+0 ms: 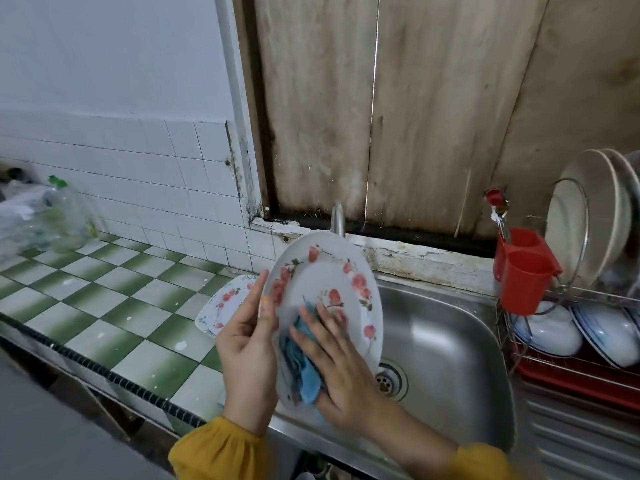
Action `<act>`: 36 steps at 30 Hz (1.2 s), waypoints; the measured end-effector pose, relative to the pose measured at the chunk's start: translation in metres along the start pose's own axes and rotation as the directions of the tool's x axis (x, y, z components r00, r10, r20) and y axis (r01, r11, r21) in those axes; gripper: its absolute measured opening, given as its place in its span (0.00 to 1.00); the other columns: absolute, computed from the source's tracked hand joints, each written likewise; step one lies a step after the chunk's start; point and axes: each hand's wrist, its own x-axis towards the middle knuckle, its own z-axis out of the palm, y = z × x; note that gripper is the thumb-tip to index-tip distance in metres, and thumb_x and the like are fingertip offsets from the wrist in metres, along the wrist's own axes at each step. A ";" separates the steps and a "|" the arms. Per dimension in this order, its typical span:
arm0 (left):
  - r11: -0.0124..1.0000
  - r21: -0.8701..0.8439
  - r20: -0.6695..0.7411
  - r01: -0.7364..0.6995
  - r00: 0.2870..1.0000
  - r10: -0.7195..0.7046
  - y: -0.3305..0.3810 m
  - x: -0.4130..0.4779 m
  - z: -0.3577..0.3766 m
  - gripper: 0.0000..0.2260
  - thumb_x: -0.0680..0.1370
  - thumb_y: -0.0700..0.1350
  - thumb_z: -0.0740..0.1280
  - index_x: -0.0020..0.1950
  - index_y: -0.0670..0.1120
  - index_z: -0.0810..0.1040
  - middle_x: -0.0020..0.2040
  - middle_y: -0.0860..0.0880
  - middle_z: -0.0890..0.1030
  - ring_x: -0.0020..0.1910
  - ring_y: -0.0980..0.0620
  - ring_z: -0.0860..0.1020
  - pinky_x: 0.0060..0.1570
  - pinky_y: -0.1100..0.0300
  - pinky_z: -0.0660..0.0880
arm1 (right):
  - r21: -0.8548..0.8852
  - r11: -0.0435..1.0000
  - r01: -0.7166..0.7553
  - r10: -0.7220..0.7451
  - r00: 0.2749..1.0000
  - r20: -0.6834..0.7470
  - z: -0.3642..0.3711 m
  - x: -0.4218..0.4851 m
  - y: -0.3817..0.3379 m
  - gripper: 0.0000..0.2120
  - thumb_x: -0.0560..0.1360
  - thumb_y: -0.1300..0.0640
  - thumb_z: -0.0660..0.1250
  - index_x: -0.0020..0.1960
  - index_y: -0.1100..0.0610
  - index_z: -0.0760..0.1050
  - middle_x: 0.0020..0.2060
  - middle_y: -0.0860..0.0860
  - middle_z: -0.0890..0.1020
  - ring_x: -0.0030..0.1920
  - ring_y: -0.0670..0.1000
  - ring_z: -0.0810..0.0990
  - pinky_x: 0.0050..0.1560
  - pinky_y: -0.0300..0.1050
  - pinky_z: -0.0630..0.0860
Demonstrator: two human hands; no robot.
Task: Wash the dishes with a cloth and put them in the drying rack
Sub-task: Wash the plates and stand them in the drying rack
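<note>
A white oval plate with red flowers (323,271) is held tilted, almost upright, over the left edge of the steel sink (446,344). My left hand (247,348) grips the plate's left rim, thumb on the front. My right hand (341,368) presses a blue cloth (304,372) flat against the lower face of the plate. A second flowered plate (225,303) lies on the counter behind my left hand, partly hidden. The drying rack (575,365) stands at the right with white bowls and upright plates in it.
A tap (337,220) rises behind the plate. A red cutlery holder (523,271) hangs on the rack's left side. The green and white tiled counter (104,299) stretches left, with a clear plastic bottle (62,216) at its far end. The sink drain (389,379) shows below the plate.
</note>
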 end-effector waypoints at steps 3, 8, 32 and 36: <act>1.000 -0.006 0.004 -0.008 1.000 0.008 0.004 -0.002 -0.006 0.16 0.73 0.45 0.65 0.61 0.50 0.79 0.52 0.49 0.85 0.50 0.52 0.83 0.46 0.61 0.81 | -0.089 0.976 -0.200 0.196 0.979 -0.048 0.002 -0.022 0.041 0.30 0.81 0.45 0.53 0.80 0.45 0.44 0.80 0.48 0.47 0.79 0.57 0.46 0.71 0.72 0.56; 0.996 0.072 0.121 -0.053 0.992 0.044 0.001 -0.015 0.004 0.15 0.73 0.45 0.65 0.60 0.50 0.80 0.55 0.51 0.84 0.53 0.52 0.83 0.47 0.62 0.80 | 0.043 0.792 -0.610 0.584 0.734 -0.346 -0.025 0.036 0.071 0.33 0.79 0.45 0.50 0.78 0.39 0.37 0.78 0.43 0.37 0.78 0.52 0.35 0.76 0.64 0.43; 1.000 -0.029 0.077 -0.011 0.997 0.013 0.006 0.014 -0.021 0.36 0.57 0.65 0.79 0.61 0.51 0.82 0.60 0.57 0.82 0.56 0.53 0.82 0.47 0.62 0.80 | -0.130 0.865 -0.485 0.461 0.869 -0.179 -0.013 0.008 0.058 0.29 0.81 0.44 0.47 0.79 0.42 0.39 0.79 0.44 0.39 0.78 0.53 0.36 0.72 0.72 0.53; 0.995 0.058 0.179 -0.076 0.982 0.065 0.003 -0.001 -0.007 0.26 0.68 0.56 0.76 0.62 0.45 0.80 0.52 0.58 0.84 0.50 0.60 0.83 0.45 0.69 0.78 | -0.006 0.788 -0.616 0.560 0.721 -0.407 -0.036 0.069 0.064 0.31 0.80 0.45 0.49 0.78 0.44 0.37 0.78 0.44 0.37 0.78 0.52 0.35 0.74 0.68 0.44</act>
